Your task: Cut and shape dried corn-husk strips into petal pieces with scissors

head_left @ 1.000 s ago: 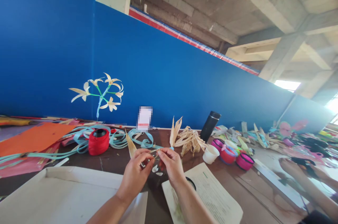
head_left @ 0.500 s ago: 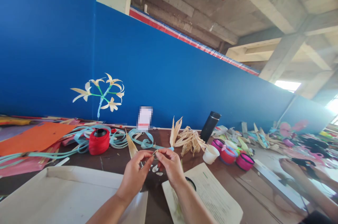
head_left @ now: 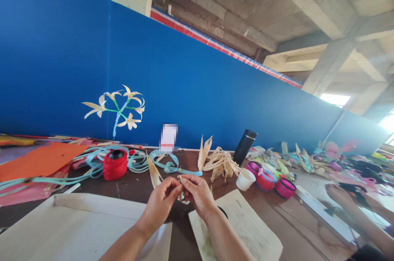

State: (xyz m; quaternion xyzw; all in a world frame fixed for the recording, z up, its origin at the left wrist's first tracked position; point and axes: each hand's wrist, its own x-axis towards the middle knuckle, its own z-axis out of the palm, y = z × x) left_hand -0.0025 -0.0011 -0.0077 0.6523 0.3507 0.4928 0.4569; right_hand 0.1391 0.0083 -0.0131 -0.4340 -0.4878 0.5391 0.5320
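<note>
My left hand [head_left: 162, 200] and my right hand [head_left: 199, 196] meet over the table, fingers pinched together. Between their fingertips is a small pale strip [head_left: 180, 179], mostly covered by the fingers; it looks like dried husk. Small white pieces [head_left: 185, 202] lie on the table just beneath. A pointed dried corn husk leaf [head_left: 153, 172] is beyond my left hand. Farther back lie more dried corn husks [head_left: 223, 164]. A husk flower spray [head_left: 131, 122] with a blue-wrapped stem stands against the blue wall.
A red thread spool [head_left: 115, 165], blue ribbon [head_left: 140, 161] and orange sheet [head_left: 40, 158] lie left. A white cup [head_left: 245, 180], black flask [head_left: 244, 147] and pink spools [head_left: 285, 188] stand right. A box lid [head_left: 92, 224] and printed booklet [head_left: 250, 226] flank my forearms; another person's arm [head_left: 357, 207] is far right.
My fingertips have drawn closer together and turned around the small strip, which now shows less. My left hand has shifted slightly right. The things on the table have stayed in place.
</note>
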